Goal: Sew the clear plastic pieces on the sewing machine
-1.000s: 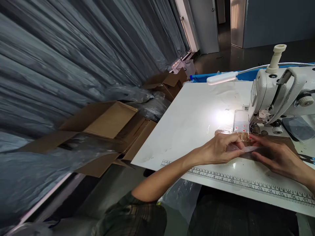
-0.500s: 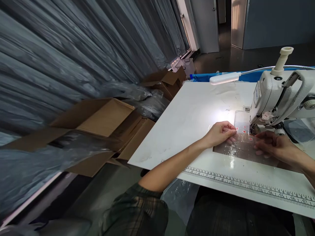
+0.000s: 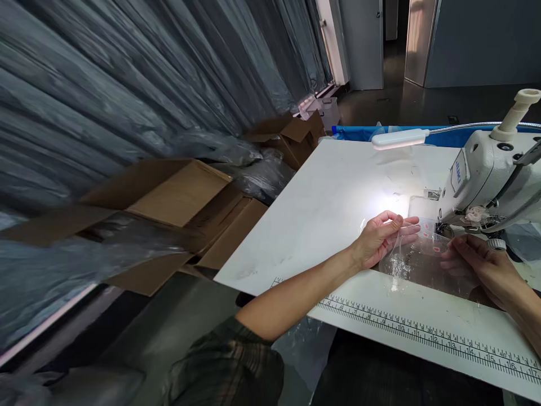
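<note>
A clear plastic sheet [image 3: 416, 260] lies on the white sewing table [image 3: 333, 203], its far edge under the needle of the white sewing machine [image 3: 486, 175]. My left hand [image 3: 378, 237] pinches the sheet's left edge between thumb and fingers and lifts it a little. My right hand [image 3: 479, 262] rests with curled fingers on the sheet's right part, close to the presser foot. Small red marks [image 3: 431, 239] show on the sheet near the needle.
A gooseneck lamp [image 3: 399, 138] shines on the table. A printed ruler [image 3: 422, 332] runs along the table's near edge. Open cardboard boxes [image 3: 177, 208] and plastic bags sit on the floor at left, beside a wall hung with grey plastic film [image 3: 127, 84].
The brown piece seen a second ago is out of sight; both hands have moved toward the needle. My left hand now lifts the sheet's left edge. The camera has swung left.
</note>
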The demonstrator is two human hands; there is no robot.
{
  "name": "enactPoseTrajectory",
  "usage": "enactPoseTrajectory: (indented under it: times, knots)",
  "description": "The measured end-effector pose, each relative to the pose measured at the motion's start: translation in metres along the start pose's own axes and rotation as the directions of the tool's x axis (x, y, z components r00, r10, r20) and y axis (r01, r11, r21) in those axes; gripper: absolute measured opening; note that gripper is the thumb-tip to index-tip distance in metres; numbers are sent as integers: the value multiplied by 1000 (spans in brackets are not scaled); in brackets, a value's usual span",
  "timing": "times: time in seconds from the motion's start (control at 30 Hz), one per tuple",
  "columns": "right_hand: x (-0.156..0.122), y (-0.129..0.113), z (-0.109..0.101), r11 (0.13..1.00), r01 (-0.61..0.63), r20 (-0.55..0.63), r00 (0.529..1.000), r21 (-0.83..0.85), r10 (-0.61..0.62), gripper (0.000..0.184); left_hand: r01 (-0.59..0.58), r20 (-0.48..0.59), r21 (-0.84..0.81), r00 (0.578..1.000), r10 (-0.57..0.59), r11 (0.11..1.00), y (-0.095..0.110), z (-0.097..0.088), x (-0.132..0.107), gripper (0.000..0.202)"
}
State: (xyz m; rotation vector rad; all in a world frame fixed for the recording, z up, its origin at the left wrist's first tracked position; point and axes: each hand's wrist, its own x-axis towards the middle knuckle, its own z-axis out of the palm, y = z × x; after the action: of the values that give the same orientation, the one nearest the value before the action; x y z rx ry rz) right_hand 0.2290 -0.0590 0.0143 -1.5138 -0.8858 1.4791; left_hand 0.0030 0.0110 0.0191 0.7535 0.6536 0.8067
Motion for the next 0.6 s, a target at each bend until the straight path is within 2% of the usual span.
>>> enactPoseTrajectory:
  times: [0.13, 0.23, 0.33, 0.43, 0.47, 0.53, 0.6]
  knots:
    - [1, 4, 3, 999, 10, -86, 996, 39, -6, 59, -6, 3, -13, 1000, 6, 1000, -1, 0, -2, 51]
    - [3, 9, 6, 998, 65, -78, 995, -1, -65, 61, 4, -5, 27, 1000, -4, 1000, -2, 0, -1, 45]
    - [1, 12, 7, 986, 141, -18, 989, -87, -144, 60, -1, -6, 85, 1000, 2, 996, -4, -1, 1, 46]
    - [-12, 6, 7, 938, 234, 132, 970, -255, -206, 55, 10, -1, 174, 1000, -10, 985, -3, 0, -3, 49]
    - [-19, 3, 6, 927, 237, 196, 963, -290, -185, 55, 23, 14, 221, 1000, -26, 975, -1, 2, -8, 49]
    - [-35, -4, -2, 936, 163, 326, 944, -312, -55, 54, 63, 80, 337, 992, -96, 939, 4, 7, -21, 48]
    - [-50, -9, -14, 947, 26, 444, 887, -321, 127, 53, 112, 178, 464, 960, -216, 879, 9, 13, -37, 43]
